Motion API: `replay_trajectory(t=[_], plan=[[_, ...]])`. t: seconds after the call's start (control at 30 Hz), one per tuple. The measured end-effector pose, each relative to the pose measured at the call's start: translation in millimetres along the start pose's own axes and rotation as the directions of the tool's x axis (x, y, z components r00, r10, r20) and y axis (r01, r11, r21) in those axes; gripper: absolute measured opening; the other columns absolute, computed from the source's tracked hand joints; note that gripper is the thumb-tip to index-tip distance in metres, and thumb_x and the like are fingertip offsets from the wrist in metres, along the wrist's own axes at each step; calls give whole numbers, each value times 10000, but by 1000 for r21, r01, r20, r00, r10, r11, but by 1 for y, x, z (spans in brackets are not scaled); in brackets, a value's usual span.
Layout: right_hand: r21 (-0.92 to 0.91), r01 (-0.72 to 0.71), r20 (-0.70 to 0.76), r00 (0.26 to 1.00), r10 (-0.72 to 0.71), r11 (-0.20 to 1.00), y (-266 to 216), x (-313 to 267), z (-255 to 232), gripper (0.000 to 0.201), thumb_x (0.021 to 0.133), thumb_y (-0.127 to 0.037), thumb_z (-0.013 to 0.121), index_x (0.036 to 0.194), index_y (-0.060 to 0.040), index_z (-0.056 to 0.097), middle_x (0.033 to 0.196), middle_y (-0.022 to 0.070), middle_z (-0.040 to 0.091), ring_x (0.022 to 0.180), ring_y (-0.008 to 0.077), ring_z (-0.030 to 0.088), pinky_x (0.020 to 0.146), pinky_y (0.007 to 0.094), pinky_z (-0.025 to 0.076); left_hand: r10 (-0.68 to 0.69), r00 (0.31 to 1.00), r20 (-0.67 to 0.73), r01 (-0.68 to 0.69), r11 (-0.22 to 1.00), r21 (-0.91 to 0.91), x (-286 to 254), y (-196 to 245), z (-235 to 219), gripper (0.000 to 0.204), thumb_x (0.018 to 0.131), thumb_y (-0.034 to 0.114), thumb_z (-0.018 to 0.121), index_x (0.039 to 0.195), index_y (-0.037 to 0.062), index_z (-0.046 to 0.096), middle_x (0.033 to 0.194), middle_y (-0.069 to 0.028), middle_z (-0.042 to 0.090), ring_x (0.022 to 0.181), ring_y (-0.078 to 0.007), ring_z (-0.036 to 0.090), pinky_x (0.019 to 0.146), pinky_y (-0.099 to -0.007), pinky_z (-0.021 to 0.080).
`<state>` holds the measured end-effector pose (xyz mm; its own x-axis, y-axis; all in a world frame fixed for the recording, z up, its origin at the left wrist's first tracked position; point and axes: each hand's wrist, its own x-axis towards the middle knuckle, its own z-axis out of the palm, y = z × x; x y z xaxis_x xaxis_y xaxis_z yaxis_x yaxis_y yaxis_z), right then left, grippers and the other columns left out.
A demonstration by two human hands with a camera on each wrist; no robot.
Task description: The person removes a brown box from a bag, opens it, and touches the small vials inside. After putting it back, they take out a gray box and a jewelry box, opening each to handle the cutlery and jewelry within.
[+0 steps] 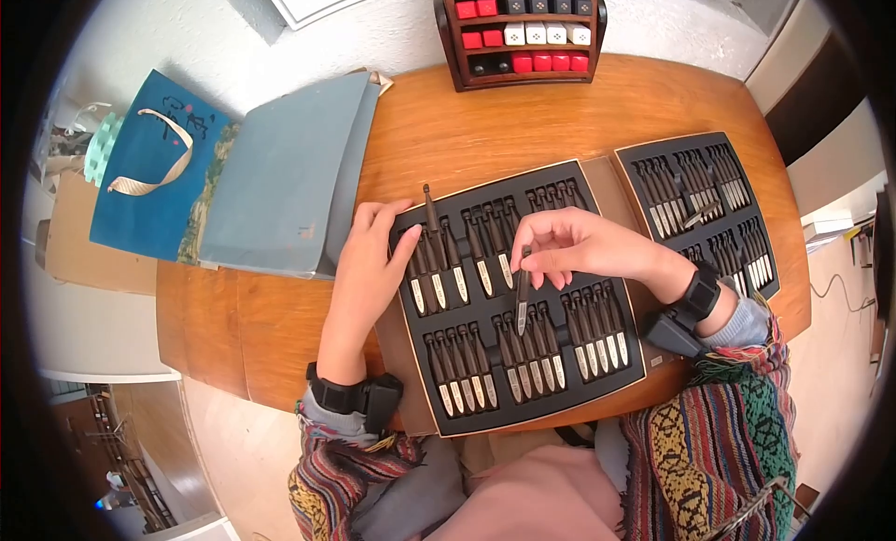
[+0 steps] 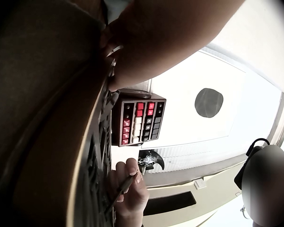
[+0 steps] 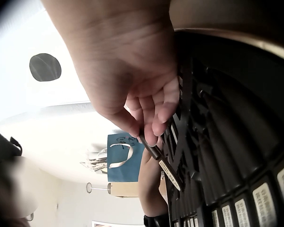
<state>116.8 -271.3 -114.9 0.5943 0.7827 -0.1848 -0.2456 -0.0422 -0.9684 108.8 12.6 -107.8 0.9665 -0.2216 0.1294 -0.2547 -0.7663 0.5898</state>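
My right hand (image 1: 579,247) pinches the top of a slim dark stick with a pale label (image 1: 522,308) between thumb and fingertips. It hangs label end down over the black tray (image 1: 499,296), and the right wrist view shows printed writing on its label (image 3: 170,176). The tray's moulded slots hold groups of similar dark sticks (image 1: 460,373). My left hand (image 1: 366,261) rests at the tray's upper left edge, thumb spread from the fingers. Near that thumb, one dark stick (image 1: 429,205) juts above its row.
A second tray of sticks (image 1: 672,225) lies to the right, with a loose stick (image 1: 702,214) across it. At the back stands a wooden rack (image 1: 523,79) of red, white and black cubes. A blue paper bag (image 1: 149,196) and a grey-blue folder (image 1: 280,177) stand left.
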Motion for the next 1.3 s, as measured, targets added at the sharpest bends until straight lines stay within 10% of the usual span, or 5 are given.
replay_trajectory(t=[0.27, 0.37, 0.97, 1.07, 1.3], plan=[[-3, 10, -46, 999, -10, 1000, -3, -2, 1, 158, 980, -190, 570, 1062, -69, 627, 823, -24, 623, 680, 33, 549, 578, 182, 435, 10, 1000, -6, -10, 1000, 6, 0, -2, 1, 320, 968, 200, 575, 1253, 54, 587, 1026, -88, 517, 795, -197, 512, 744, -288, 447], [-2, 10, -55, 998, -10, 1000, -4, -2, 0, 155, 981, -186, 566, 1065, -72, 628, 839, -30, 628, 702, 28, 562, 582, 175, 441, -3, 1000, 5, 3, 1000, 5, 0, 2, -1, 334, 952, 204, 593, 1236, 29, 582, 1071, -150, 546, 916, -320, 588, 823, -370, 479], [72, 77, -137, 988, -66, 994, 1, 2, -1, 181, 998, -247, 565, 936, -77, 560, 798, 27, 675, 694, 78, 620, 560, 200, 466, 25, 999, -38, -25, 1000, 10, 1, 0, 1, 393, 897, 246, 672, 1219, 35, 591, 1085, -147, 552, 987, -322, 574, 876, -380, 471], [73, 56, -133, 990, -46, 996, -3, 0, -1, 173, 1003, -241, 558, 923, -87, 557, 768, 28, 665, 619, 58, 588, 507, 174, 409, 177, 982, -72, -166, 977, 134, 1, -8, 3, 423, 854, 242, 714, 1216, 55, 602, 1072, -100, 561, 914, -212, 560, 737, -292, 460], [102, 58, -234, 972, -33, 993, -7, -3, 1, 163, 984, -232, 592, 943, -75, 587, 728, -3, 636, 522, 29, 514, 451, 177, 345, 21, 998, -62, -20, 1000, 17, 1, -2, -1, 420, 788, 192, 768, 1165, 70, 629, 1068, -69, 544, 946, -198, 542, 759, -290, 444]])
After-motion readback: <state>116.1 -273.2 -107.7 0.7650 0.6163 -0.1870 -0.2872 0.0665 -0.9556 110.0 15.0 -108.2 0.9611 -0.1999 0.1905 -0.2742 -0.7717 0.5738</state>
